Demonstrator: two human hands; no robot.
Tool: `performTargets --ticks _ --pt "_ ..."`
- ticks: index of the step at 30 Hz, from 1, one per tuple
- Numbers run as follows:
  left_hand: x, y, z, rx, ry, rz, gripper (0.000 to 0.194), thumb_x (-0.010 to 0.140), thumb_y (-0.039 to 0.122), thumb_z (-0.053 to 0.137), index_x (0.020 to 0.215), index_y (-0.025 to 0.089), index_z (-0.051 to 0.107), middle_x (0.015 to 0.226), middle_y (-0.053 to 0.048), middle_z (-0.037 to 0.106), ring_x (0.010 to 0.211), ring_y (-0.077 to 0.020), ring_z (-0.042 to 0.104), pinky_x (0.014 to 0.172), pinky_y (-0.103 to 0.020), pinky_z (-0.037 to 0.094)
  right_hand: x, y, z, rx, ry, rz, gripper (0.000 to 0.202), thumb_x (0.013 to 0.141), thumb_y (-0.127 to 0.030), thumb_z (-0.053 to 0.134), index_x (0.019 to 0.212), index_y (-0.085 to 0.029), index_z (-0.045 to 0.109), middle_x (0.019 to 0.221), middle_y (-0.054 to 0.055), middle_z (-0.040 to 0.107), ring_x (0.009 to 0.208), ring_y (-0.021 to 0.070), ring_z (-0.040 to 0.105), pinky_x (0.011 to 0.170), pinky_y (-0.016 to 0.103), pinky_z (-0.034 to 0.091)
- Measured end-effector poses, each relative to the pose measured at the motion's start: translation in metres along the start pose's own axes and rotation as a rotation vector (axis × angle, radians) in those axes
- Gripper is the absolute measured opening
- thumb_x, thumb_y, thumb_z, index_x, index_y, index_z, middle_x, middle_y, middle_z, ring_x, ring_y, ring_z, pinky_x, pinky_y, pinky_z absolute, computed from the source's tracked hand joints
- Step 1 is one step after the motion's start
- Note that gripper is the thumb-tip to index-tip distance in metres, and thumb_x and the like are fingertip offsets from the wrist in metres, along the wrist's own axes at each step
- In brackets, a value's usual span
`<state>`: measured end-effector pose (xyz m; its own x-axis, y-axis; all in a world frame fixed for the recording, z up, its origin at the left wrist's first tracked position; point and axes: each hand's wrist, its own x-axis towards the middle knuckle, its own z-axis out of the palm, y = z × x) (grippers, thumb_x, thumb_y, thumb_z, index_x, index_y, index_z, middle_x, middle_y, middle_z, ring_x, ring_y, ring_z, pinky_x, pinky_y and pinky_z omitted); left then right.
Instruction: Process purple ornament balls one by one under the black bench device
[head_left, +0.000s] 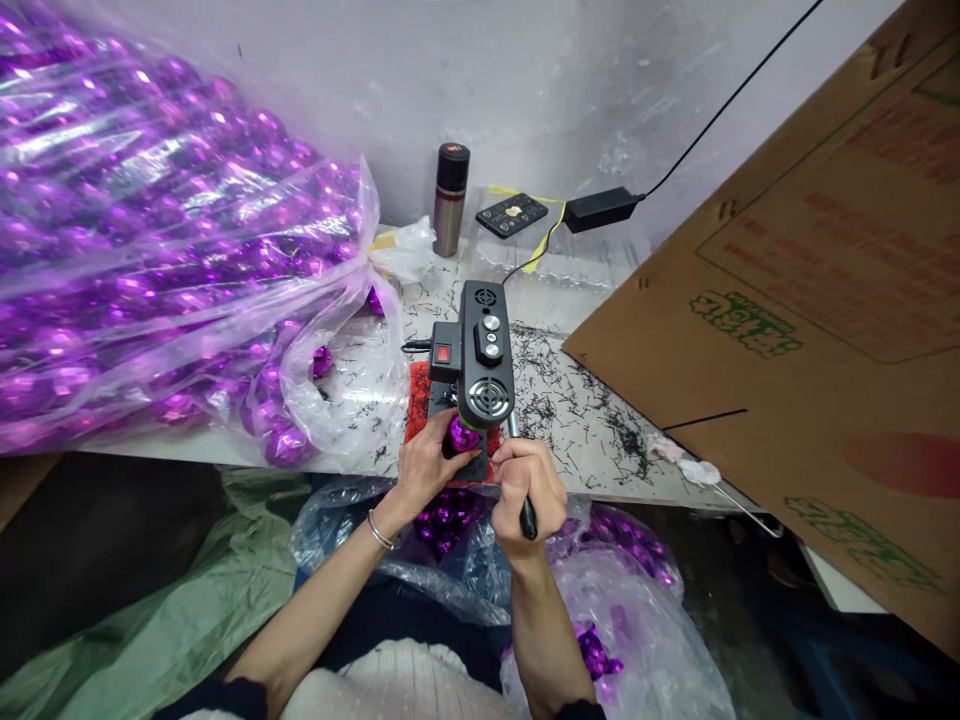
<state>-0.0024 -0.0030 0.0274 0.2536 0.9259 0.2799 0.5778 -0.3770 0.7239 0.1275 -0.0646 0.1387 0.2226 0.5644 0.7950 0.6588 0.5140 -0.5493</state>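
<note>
Under a black machine (487, 355), a shiny purple ball (464, 434) is held by the half-curled left hand (426, 468); a lever (529, 522) is gripped by the closed right hand (531, 482). Likely light and fragile, the ball is best cupped around its sides.

Right grip (529, 490) curled, forearms (321, 610) forward
</note>
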Motion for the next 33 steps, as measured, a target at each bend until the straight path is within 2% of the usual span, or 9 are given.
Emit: performTargets --ticks 4,8,14,22,33 --pt "-0.003 -0.010 0.008 0.024 0.076 0.080 0.049 0.097 0.046 0.080 0.137 0.019 0.069 0.120 -0.014 0.081 0.111 -0.0320 0.077 0.096 -0.041 0.059 -0.002 0.002 0.000 -0.004 -0.001 -0.003 0.028 0.106 -0.012 0.046 0.083 -0.023 0.058 0.080 0.000 0.067 0.071 0.0130 0.065 0.063 0.028 0.051" --pt "-0.006 -0.016 0.012 0.025 0.095 0.107 0.048 0.099 0.049 0.076 0.134 0.017 0.070 0.119 -0.015 0.080 0.112 -0.0329 0.074 0.099 -0.044 0.055 -0.007 0.004 0.000 -0.006 0.011 0.021 0.028 0.107 -0.015 0.046 0.083 -0.023 0.058 0.079 0.000 0.065 0.069 0.0129 0.063 0.064 0.029 0.049" --pt "-0.006 -0.015 0.013 0.029 0.076 0.103 0.049 0.099 0.052 0.077 0.134 0.019 0.070 0.121 -0.014 0.080 0.112 -0.0316 0.073 0.099 -0.042 0.053 -0.025 0.016 0.010 0.015 0.071 -0.013 0.032 0.110 -0.019 0.043 0.081 -0.023 0.057 0.080 -0.001 0.064 0.070 0.0130 0.063 0.063 0.029 0.050" --pt "-0.006 -0.015 0.013 0.057 0.120 0.163 0.055 0.099 0.054 0.077 0.140 0.018 0.068 0.121 -0.015 0.080 0.108 -0.0315 0.074 0.094 -0.042 0.054 -0.038 0.030 0.027 0.006 0.200 -0.065 0.037 0.112 -0.021 0.038 0.079 -0.024 0.055 0.077 -0.002 0.061 0.066 0.0129 0.059 0.071 0.034 0.054" --pt "-0.005 -0.015 0.017 0.015 0.121 0.152 0.057 0.098 0.052 0.079 0.142 0.018 0.066 0.128 -0.016 0.079 0.114 -0.0323 0.075 0.098 -0.042 0.054 -0.038 0.036 0.029 -0.035 0.220 -0.097 0.038 0.112 -0.023 0.036 0.078 -0.025 0.053 0.074 -0.003 0.059 0.063 0.0138 0.058 0.072 0.036 0.054"
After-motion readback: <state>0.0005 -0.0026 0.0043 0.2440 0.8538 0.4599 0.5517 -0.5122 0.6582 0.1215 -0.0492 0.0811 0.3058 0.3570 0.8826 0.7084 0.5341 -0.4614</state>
